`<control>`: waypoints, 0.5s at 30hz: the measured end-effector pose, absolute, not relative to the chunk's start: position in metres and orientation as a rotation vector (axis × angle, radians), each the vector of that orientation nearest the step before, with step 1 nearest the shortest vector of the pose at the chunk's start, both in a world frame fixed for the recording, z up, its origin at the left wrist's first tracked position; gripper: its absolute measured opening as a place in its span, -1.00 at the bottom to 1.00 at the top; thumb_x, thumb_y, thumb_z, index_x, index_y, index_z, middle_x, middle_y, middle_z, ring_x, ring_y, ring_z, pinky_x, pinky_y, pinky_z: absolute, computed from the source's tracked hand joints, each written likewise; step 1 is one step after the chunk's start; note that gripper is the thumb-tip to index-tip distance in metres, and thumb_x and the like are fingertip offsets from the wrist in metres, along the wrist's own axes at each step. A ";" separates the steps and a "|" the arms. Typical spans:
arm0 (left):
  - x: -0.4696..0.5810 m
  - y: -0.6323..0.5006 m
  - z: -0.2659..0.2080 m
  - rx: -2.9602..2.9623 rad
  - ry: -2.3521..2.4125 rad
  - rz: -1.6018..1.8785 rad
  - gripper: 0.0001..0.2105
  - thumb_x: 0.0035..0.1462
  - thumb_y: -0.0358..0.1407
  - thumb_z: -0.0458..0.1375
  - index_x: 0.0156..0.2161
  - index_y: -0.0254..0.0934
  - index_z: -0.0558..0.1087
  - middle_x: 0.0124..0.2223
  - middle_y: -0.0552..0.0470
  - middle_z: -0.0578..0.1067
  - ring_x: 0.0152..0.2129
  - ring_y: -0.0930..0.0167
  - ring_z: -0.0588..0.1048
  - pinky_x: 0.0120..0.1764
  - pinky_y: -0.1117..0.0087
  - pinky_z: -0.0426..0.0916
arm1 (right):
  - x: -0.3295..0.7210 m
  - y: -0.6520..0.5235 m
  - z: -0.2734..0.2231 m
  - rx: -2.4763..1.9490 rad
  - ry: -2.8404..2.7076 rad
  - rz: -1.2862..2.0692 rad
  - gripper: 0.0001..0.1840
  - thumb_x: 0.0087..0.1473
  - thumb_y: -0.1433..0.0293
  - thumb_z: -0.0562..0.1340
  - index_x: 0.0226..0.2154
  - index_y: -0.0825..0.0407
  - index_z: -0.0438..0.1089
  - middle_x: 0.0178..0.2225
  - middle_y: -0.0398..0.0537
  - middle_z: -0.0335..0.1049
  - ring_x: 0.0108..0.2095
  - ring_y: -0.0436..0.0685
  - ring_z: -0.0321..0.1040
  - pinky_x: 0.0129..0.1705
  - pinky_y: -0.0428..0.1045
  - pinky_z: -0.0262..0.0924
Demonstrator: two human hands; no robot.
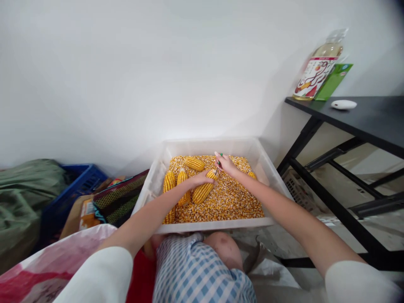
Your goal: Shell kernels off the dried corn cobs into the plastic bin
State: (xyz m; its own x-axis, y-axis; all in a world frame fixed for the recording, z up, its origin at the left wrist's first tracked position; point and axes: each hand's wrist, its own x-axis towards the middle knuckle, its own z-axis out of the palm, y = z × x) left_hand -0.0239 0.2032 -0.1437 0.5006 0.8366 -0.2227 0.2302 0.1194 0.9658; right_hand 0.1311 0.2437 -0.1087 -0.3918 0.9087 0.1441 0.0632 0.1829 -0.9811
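My left hand [200, 179] is closed around a yellow corn cob [203, 192], which lies tilted over loose kernels [233, 198]. In my closed right hand [226, 164] is a small green-handled tool [219, 162]. Its thin metal tip [216, 171] meets the upper end of that cob; fingers cover most of the handle, so its exact kind is unclear. Left of my left hand, more cobs rest on the kernels: one upright-lying cob [182, 181], another along the side [169, 183], and one at the back [194, 163]. Another cob [251, 174] shows partly behind my right forearm.
A whitish plastic tub [211, 227] holds the corn, close to the wall. On the right stands a black table [372, 115] with a bottle [318, 67], a green box [333, 82] and a white mouse-shaped object [344, 104]. Bags and a blue crate [75, 183] are at left.
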 end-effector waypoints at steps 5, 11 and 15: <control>-0.023 0.203 -0.144 1.441 1.027 0.587 -0.54 -0.26 -0.30 0.28 -0.15 -0.32 0.35 -0.27 0.02 0.46 -0.27 0.32 0.41 -0.16 0.31 0.28 | 0.132 0.243 -0.108 -0.976 -1.775 1.260 -0.44 -0.01 -0.11 -0.04 -0.65 0.01 0.09 -0.78 -0.27 0.02 -0.78 -0.10 -0.04 -0.71 -0.12 -0.02; -0.026 0.201 -0.138 1.465 1.042 0.576 -0.51 -0.24 -0.27 0.27 -0.11 -0.32 0.35 -0.19 0.00 0.46 -0.20 0.31 0.40 -0.07 0.28 0.24 | 0.130 0.241 -0.103 -0.874 -1.634 1.419 -0.42 -0.04 -0.14 -0.04 -0.65 0.02 0.10 -0.78 -0.25 0.07 -0.78 -0.10 -0.01 -0.71 -0.13 -0.02; -0.025 0.198 -0.131 1.444 1.021 0.574 -0.47 -0.21 -0.25 0.26 -0.04 -0.33 0.34 -0.12 -0.04 0.46 -0.13 0.29 0.39 -0.02 0.27 0.20 | 0.131 0.241 -0.102 -0.853 -1.561 1.444 -0.44 -0.07 -0.14 0.00 -0.63 0.02 0.12 -0.76 -0.25 0.10 -0.77 -0.10 0.02 -0.70 -0.13 0.01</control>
